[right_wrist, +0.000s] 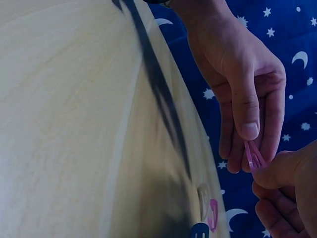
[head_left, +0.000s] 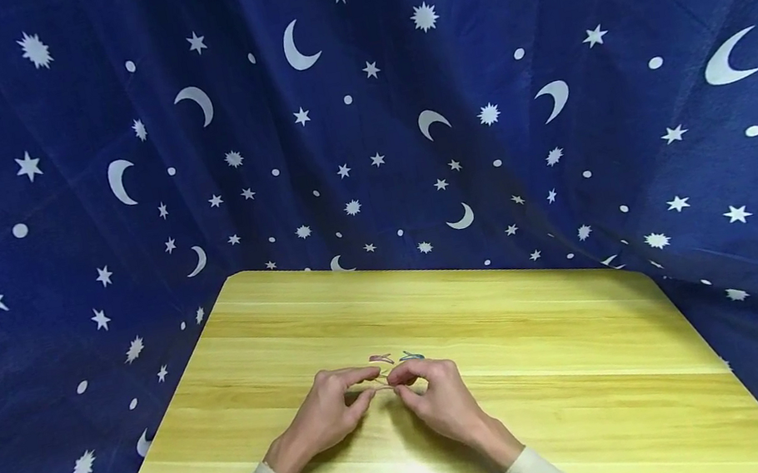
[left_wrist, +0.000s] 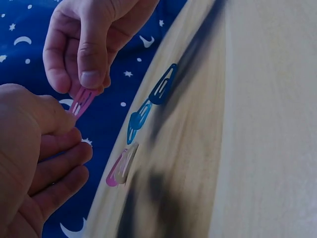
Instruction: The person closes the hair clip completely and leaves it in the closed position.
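Left fingers (left_wrist: 55, 144) and right fingers (left_wrist: 91, 53) — both — pinch one hairclip (left_wrist: 82, 102) (pink).

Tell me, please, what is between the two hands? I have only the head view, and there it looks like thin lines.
Observer: It is a pink clip; both wrist views show its colour and shape.
Operator: Thank you. Is the blue thing on the table only one clip?
Observer: No, two: the left wrist view shows a dark blue clip and a light blue clip.
Operator: And the pink thing there, is it alone?
Observer: No, a cream clip shows close beside it in both wrist views; I cannot tell if they touch.
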`<state>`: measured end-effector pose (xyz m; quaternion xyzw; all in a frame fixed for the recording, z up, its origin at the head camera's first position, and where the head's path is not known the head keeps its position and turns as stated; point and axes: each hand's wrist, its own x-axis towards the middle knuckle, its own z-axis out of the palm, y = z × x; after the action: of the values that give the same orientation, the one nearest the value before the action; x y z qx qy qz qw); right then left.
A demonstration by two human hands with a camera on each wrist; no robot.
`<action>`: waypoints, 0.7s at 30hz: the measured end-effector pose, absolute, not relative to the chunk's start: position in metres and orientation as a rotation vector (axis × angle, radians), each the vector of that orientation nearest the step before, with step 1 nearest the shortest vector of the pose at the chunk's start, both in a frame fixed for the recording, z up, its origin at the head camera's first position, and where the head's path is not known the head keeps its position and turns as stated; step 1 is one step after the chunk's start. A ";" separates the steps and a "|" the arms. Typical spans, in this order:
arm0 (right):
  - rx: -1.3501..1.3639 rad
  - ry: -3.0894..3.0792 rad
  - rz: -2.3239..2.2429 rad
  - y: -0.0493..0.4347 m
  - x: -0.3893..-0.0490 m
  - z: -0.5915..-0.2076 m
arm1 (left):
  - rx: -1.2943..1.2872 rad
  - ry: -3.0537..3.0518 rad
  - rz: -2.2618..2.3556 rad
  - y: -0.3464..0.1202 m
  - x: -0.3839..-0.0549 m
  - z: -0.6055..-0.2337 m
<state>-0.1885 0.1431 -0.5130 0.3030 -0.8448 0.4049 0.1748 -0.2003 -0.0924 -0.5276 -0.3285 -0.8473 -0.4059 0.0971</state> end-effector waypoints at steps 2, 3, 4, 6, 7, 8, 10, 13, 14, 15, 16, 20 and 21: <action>0.851 -2.379 1.157 0.144 -0.189 -0.512 | -0.980 -2.497 -1.212 -0.092 -0.201 -0.527; 0.850 -2.368 1.160 0.144 -0.189 -0.512 | -0.984 -2.491 -1.215 -0.092 -0.201 -0.527; 0.847 -2.358 1.160 0.144 -0.189 -0.511 | -0.986 -2.486 -1.217 -0.091 -0.202 -0.527; 0.842 -2.344 1.160 0.145 -0.189 -0.511 | -0.990 -2.479 -1.221 -0.091 -0.202 -0.527; 0.844 -2.335 1.161 0.145 -0.189 -0.511 | -0.990 -2.477 -1.221 -0.091 -0.202 -0.527; 0.842 -2.331 1.165 0.145 -0.189 -0.511 | -0.990 -2.476 -1.221 -0.091 -0.202 -0.526; 0.835 -2.329 1.181 0.145 -0.189 -0.511 | -0.989 -2.479 -1.224 -0.091 -0.202 -0.526; 0.834 -2.324 1.196 0.145 -0.189 -0.511 | -0.991 -2.484 -1.235 -0.090 -0.201 -0.526; 0.829 -2.327 1.201 0.145 -0.190 -0.511 | -0.993 -2.485 -1.236 -0.090 -0.201 -0.526; 0.830 -2.323 1.201 0.145 -0.190 -0.511 | -0.994 -2.484 -1.236 -0.090 -0.201 -0.526; 0.834 -2.316 1.198 0.145 -0.190 -0.511 | -0.994 -2.484 -1.235 -0.090 -0.201 -0.526; 0.834 -2.308 1.195 0.144 -0.190 -0.511 | -0.990 -2.476 -1.228 -0.090 -0.201 -0.526; 0.835 -2.308 1.193 0.144 -0.190 -0.510 | -0.986 -2.474 -1.228 -0.090 -0.201 -0.526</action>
<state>-0.1902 0.1437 -0.5105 0.2994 -0.8279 0.4278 0.2048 -0.2007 -0.0898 -0.5258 -0.3344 -0.8390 -0.4164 0.1045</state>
